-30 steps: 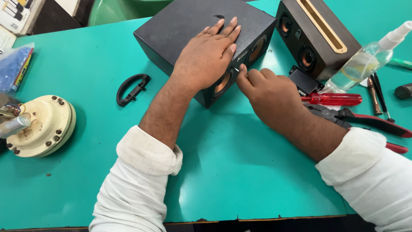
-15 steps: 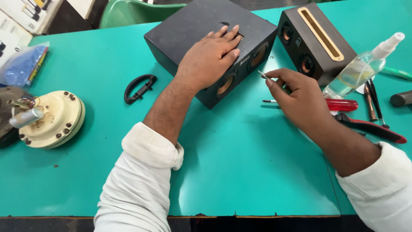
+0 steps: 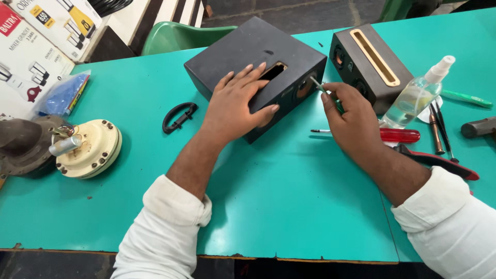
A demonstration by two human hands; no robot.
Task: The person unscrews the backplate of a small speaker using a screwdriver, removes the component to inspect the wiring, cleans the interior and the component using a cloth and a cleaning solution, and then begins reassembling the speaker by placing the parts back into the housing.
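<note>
A teal work table [image 3: 289, 206] fills most of the frame, with dark floor and a green chair [image 3: 175, 39] beyond its far edge at the top. On the table in the upper middle of the frame sits a black speaker box [image 3: 243, 51], turned at an angle, with a narrow slot cut in its top face. The left hand [image 3: 240, 106] lies flat on the top of the box near its front corner, fingers spread apart and the thumb hanging over the front face. The right hand [image 3: 354, 121], just right of centre, has its fingers closed around a green-handled screwdriver [image 3: 325, 93], whose metal tip touches the box's front face near the upper right corner.

Just right of that hand a second, brown speaker box [image 3: 369, 67] with a long tan slot stands close to the black one. Beside it lies a clear spray bottle [image 3: 416, 95], and below that a red-handled screwdriver [image 3: 398, 135]. Red-handled pliers [image 3: 444, 165] show partly under the right forearm. Thin dark tools [image 3: 438, 129], a green toothbrush [image 3: 465, 98] and a hammer head [image 3: 478, 126] sit at the right edge.

Left of the black box lies a black carry handle [image 3: 178, 118]. At the far left are a cream round motor [image 3: 90, 150], a blue plastic bag [image 3: 62, 95] and a printed carton [image 3: 31, 41].
</note>
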